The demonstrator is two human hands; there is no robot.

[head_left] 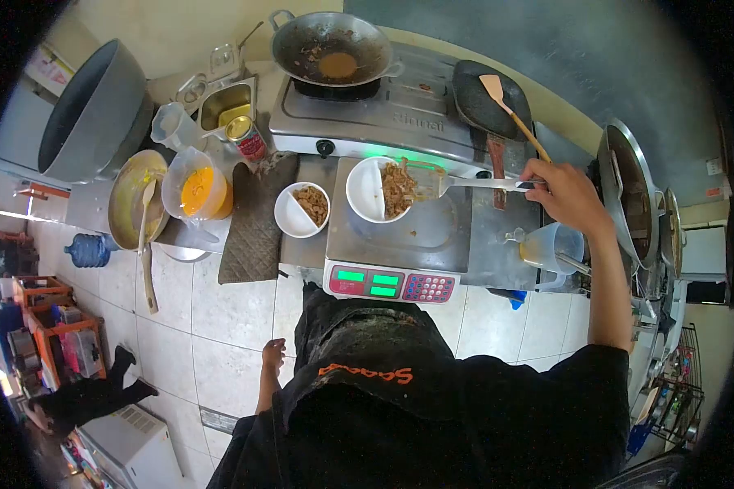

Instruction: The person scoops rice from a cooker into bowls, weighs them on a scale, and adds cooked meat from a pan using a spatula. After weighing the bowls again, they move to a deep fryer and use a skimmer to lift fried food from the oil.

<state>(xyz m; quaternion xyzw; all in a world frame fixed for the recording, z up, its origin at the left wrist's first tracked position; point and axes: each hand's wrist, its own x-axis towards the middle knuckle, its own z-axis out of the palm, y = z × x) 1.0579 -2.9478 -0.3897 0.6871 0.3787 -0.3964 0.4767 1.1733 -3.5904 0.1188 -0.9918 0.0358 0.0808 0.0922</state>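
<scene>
My right hand (569,191) grips the handle of a metal spatula (477,182). The spatula's slotted blade lies at the right side of a divided white bowl (365,189), over brown minced food (397,189) filling that half. This bowl stands on the steel pan of a digital scale (432,236) with lit green displays. Just left of the scale is a smaller divided white bowl (288,213), also with brown food in one half. Down by my side hangs my left hand (274,353), its fingers loosely bent and apart, with nothing visible in it.
A gas stove (416,106) behind the scale carries a wok (332,49) and a dark pan (489,98) with a wooden spatula. Left are an oven mitt (257,220), a jug of orange liquid (196,191) and a can (246,138). A plastic jug (553,244) stands right. Another person (81,407) is behind left.
</scene>
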